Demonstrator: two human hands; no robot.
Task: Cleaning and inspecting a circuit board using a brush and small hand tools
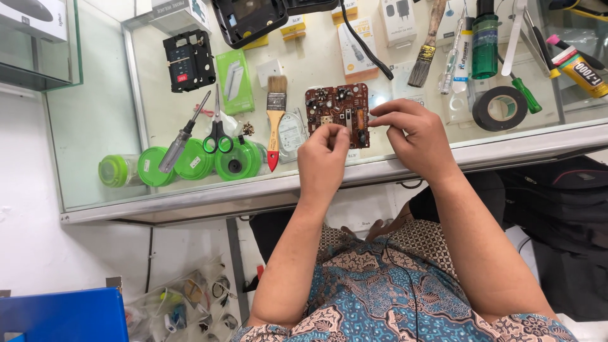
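From the head camera, the left hand (323, 161) and the right hand (415, 136) both hold a small brown circuit board (337, 113) just above the near edge of the glass counter (95, 126). The left fingers pinch its bottom edge, and the right fingers pinch its right side. A paint brush (275, 120) with a red tip lies just left of the board. Green-handled scissors (218, 130) and a screwdriver (182, 136) rest on green lids (190, 166) further left. A roll of black tape (500, 108) sits near the right end.
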